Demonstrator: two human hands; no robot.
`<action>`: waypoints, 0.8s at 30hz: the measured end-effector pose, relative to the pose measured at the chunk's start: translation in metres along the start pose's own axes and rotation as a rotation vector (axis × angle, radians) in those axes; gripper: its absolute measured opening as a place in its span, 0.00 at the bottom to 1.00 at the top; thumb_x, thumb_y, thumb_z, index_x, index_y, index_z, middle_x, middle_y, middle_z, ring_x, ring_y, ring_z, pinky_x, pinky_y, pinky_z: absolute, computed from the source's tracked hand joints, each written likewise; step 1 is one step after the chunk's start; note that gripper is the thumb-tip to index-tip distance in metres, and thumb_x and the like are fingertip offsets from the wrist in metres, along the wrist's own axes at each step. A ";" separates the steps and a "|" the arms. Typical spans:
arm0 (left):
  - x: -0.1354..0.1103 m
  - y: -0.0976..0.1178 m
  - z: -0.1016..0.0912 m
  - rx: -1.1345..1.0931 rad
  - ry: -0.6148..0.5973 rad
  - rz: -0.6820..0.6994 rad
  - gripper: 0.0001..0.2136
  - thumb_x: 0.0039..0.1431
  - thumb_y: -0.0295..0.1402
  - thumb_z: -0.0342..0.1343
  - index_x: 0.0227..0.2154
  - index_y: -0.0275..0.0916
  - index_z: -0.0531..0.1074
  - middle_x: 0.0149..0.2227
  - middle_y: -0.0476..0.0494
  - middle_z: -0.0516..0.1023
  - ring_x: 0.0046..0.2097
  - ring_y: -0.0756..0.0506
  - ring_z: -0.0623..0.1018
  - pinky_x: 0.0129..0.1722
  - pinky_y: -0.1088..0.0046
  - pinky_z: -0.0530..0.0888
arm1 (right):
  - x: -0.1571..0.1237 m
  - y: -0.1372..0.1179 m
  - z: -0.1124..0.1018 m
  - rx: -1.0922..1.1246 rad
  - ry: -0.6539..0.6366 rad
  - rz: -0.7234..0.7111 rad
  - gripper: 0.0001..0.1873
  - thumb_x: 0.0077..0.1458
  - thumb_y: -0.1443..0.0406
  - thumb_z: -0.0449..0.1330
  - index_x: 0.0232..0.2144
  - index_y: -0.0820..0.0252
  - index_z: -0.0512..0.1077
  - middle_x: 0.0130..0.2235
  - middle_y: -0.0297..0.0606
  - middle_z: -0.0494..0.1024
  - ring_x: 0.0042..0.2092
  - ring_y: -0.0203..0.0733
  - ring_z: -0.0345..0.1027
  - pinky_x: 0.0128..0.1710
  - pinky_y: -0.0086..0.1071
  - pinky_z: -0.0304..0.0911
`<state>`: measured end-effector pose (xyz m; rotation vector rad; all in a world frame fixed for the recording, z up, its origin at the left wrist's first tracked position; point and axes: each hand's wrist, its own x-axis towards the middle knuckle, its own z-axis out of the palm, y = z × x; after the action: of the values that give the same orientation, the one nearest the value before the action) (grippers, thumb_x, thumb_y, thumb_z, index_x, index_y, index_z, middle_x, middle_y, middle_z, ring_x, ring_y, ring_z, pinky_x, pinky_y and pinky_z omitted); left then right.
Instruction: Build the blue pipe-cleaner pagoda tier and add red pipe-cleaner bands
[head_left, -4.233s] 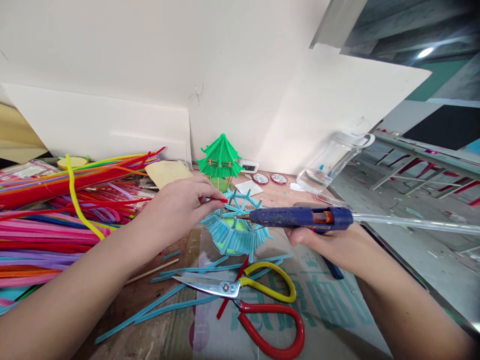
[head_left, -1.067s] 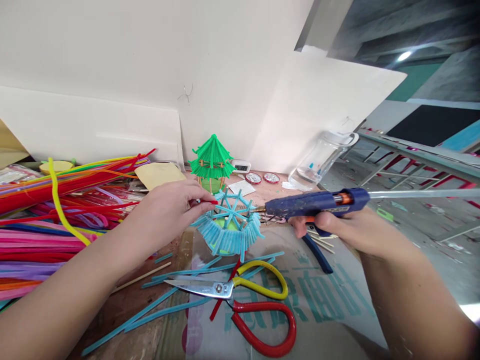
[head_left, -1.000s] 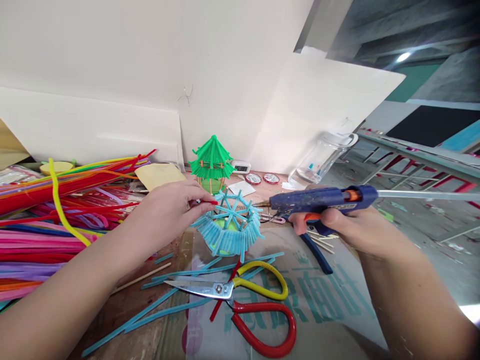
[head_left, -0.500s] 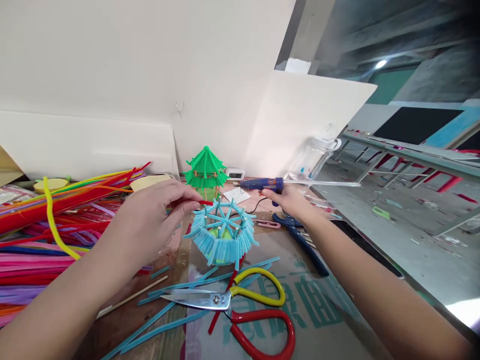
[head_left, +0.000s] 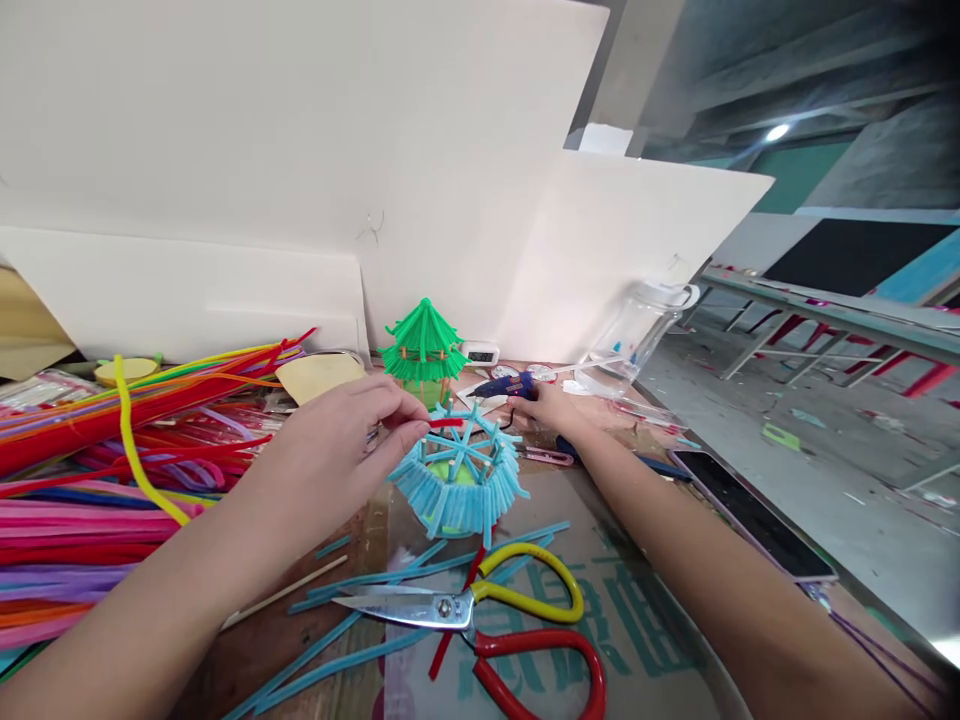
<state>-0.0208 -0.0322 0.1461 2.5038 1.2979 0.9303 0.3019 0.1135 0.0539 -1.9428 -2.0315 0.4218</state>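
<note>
Red stem (head_left: 448,422) between left grip (head_left: 337,445) fingertips

At centre, the blue roof-shaped piece (head_left: 457,480) is made of fuzzy chenille stems, matt and bristly. The short red stem (head_left: 448,423) just above it has the same nap, and so does the green pavilion (head_left: 424,345) behind. The heap of stems (head_left: 112,440) at left is soft pile, partly under glossy clear wrap. At lower centre, the scissors (head_left: 480,610) have bright bare metal blades and smooth, shiny yellow and red handles. The glue gun (head_left: 510,385) is dull blue plastic. At right are a clear, shiny jar (head_left: 637,325) and a phone (head_left: 750,505) with a glossy dark screen. The surface (head_left: 360,540) is rough, worn wood, partly under matt printed cardboard (head_left: 645,670). A thin skewer (head_left: 285,595) on it is pale bare wood.
</note>
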 end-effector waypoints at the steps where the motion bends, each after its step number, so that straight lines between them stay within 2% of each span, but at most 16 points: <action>1: 0.000 0.000 0.001 0.000 -0.006 0.005 0.12 0.69 0.40 0.50 0.36 0.41 0.75 0.36 0.47 0.79 0.40 0.44 0.76 0.39 0.68 0.70 | -0.006 0.000 -0.004 -0.033 -0.001 -0.018 0.19 0.66 0.57 0.61 0.54 0.61 0.71 0.54 0.43 0.75 0.50 0.47 0.74 0.49 0.47 0.73; 5: -0.001 0.000 0.004 0.016 -0.015 0.059 0.11 0.70 0.39 0.50 0.37 0.42 0.75 0.39 0.47 0.79 0.43 0.44 0.77 0.42 0.67 0.70 | -0.038 0.001 -0.028 -0.218 0.028 -0.031 0.18 0.64 0.59 0.62 0.52 0.64 0.75 0.52 0.50 0.78 0.51 0.50 0.75 0.50 0.43 0.70; 7: -0.002 0.001 0.006 0.045 -0.013 0.088 0.10 0.70 0.38 0.50 0.37 0.42 0.74 0.39 0.48 0.79 0.42 0.45 0.77 0.42 0.68 0.70 | -0.060 0.000 -0.045 -0.325 0.056 -0.007 0.14 0.62 0.62 0.62 0.45 0.66 0.79 0.46 0.56 0.82 0.48 0.56 0.76 0.46 0.42 0.68; 9: -0.003 0.002 0.007 0.073 -0.001 0.108 0.10 0.70 0.37 0.51 0.37 0.42 0.74 0.38 0.49 0.79 0.41 0.46 0.77 0.41 0.69 0.70 | -0.085 -0.008 -0.063 -0.403 0.106 -0.006 0.14 0.64 0.62 0.57 0.37 0.65 0.81 0.40 0.56 0.83 0.45 0.58 0.77 0.42 0.42 0.65; 11: -0.003 0.005 0.008 0.081 0.004 0.111 0.09 0.69 0.37 0.51 0.35 0.42 0.74 0.38 0.50 0.79 0.41 0.46 0.78 0.41 0.69 0.70 | -0.110 -0.023 -0.078 -0.436 0.175 -0.044 0.18 0.67 0.58 0.54 0.35 0.61 0.80 0.36 0.52 0.83 0.42 0.57 0.77 0.38 0.40 0.63; 13: -0.004 0.008 0.008 0.075 -0.004 0.103 0.09 0.69 0.36 0.52 0.34 0.42 0.75 0.37 0.50 0.80 0.41 0.46 0.78 0.42 0.68 0.71 | -0.133 -0.046 -0.087 -0.312 0.330 -0.206 0.17 0.66 0.55 0.56 0.34 0.57 0.79 0.33 0.44 0.83 0.36 0.51 0.76 0.34 0.38 0.61; 15: -0.005 0.011 0.009 0.067 -0.011 0.091 0.09 0.69 0.36 0.52 0.34 0.42 0.75 0.38 0.49 0.80 0.43 0.45 0.79 0.44 0.67 0.71 | -0.149 -0.071 -0.090 -0.072 0.380 -0.412 0.12 0.64 0.57 0.59 0.33 0.56 0.79 0.34 0.39 0.83 0.34 0.45 0.75 0.34 0.35 0.62; 17: -0.005 0.013 0.011 0.065 -0.006 0.089 0.09 0.69 0.36 0.52 0.34 0.42 0.75 0.38 0.48 0.81 0.45 0.43 0.79 0.46 0.66 0.72 | -0.160 -0.096 -0.087 0.090 0.376 -0.568 0.08 0.64 0.61 0.61 0.34 0.56 0.79 0.35 0.37 0.83 0.35 0.42 0.75 0.35 0.33 0.64; 20: -0.005 0.016 0.012 0.088 0.007 0.127 0.11 0.69 0.38 0.51 0.35 0.42 0.76 0.39 0.46 0.81 0.46 0.41 0.80 0.47 0.64 0.72 | -0.165 -0.120 -0.077 0.120 0.332 -0.705 0.06 0.64 0.64 0.62 0.36 0.55 0.79 0.35 0.36 0.80 0.38 0.41 0.73 0.37 0.33 0.64; 24: -0.005 0.019 0.014 0.148 0.043 0.209 0.11 0.70 0.35 0.49 0.35 0.40 0.76 0.39 0.44 0.81 0.44 0.42 0.80 0.48 0.63 0.73 | -0.162 -0.127 -0.062 0.068 0.311 -0.760 0.04 0.63 0.64 0.64 0.36 0.56 0.79 0.38 0.39 0.77 0.44 0.45 0.72 0.42 0.37 0.65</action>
<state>-0.0015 -0.0452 0.1404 2.7921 1.1731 0.9671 0.2183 -0.0535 0.1603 -0.9869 -2.2862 0.0014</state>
